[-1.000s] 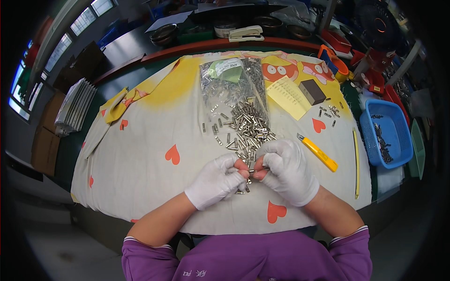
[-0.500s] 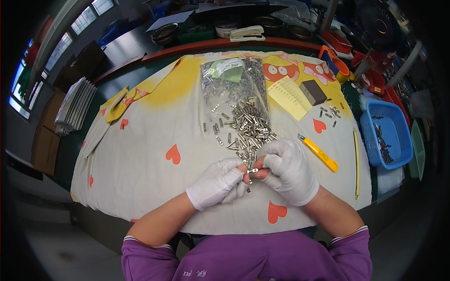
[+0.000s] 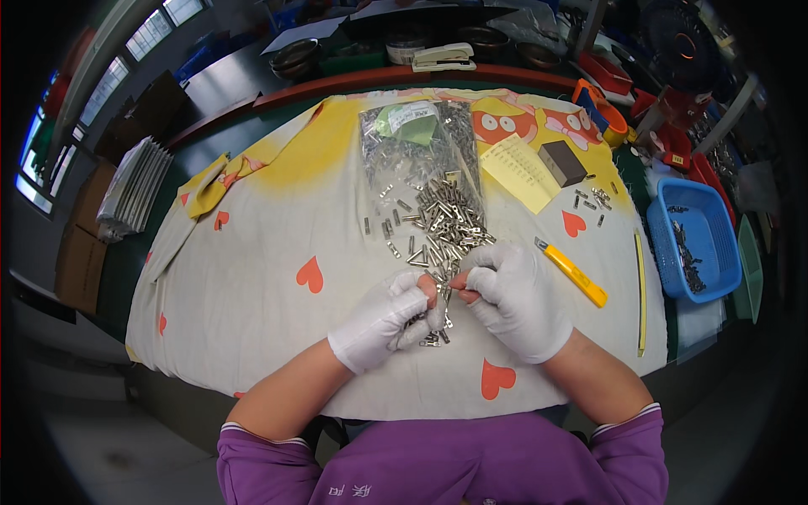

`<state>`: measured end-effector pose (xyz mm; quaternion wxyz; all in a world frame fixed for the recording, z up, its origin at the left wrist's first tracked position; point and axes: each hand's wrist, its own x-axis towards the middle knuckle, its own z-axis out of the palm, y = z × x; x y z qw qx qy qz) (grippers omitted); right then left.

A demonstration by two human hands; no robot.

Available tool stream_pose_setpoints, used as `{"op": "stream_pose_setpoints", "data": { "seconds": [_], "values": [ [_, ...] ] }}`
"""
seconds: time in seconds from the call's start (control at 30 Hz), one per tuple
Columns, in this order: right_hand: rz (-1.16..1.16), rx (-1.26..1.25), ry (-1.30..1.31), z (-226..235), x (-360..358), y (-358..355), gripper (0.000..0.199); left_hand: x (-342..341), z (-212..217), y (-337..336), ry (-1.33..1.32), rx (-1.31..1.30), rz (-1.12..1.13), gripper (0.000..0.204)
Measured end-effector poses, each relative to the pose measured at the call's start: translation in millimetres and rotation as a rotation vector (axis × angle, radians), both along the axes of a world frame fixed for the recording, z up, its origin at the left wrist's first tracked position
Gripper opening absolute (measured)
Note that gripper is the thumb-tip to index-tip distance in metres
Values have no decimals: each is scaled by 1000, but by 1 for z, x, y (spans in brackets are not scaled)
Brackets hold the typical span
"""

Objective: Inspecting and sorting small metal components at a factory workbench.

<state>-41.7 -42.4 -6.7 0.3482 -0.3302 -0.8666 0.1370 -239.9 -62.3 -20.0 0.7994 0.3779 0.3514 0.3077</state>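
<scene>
A pile of small silvery metal parts (image 3: 446, 220) spills from the mouth of a clear plastic bag (image 3: 383, 156) toward me. At its near end, both my hands wear white gloves with fingertips bare. My left hand (image 3: 380, 324) is curled closed, with several of the metal parts showing between its fingers. Close beside it, the thumb and forefinger of my right hand (image 3: 520, 307) come together at the pile's edge; what they pinch, if anything, is too small to make out. A few loose parts (image 3: 433, 340) lie just below my left fingers.
A yellow cutter knife (image 3: 572, 273) lies right of my right hand. Beyond it are a yellow note (image 3: 522, 172), a dark block (image 3: 562, 164), a yellow strip (image 3: 640, 295) and a blue basket (image 3: 715, 286). A heart-patterned cloth (image 3: 252, 311) covers the table.
The metal part held between my fingertips no longer shows there. My right fingertips have shifted slightly up toward the pile, and more parts show beneath my left hand.
</scene>
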Motion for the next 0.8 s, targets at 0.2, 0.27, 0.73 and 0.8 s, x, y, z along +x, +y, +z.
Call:
{"op": "stream_pose_setpoints", "data": {
  "seconds": [0.2,0.27,0.73,0.8],
  "values": [
    [-78,-37,-190,4,-4,-3,14,-4,0,4,-117,-22,170,12],
    [-72,-46,-204,5,-4,-4,15,-4,0,4,-85,-5,160,12],
    [-22,28,-31,4,-1,-5,16,5,16,-4,449,260,14,12],
    [-28,46,0,3,-1,-9,16,6,19,-5,431,223,-32,12]
  ]
}}
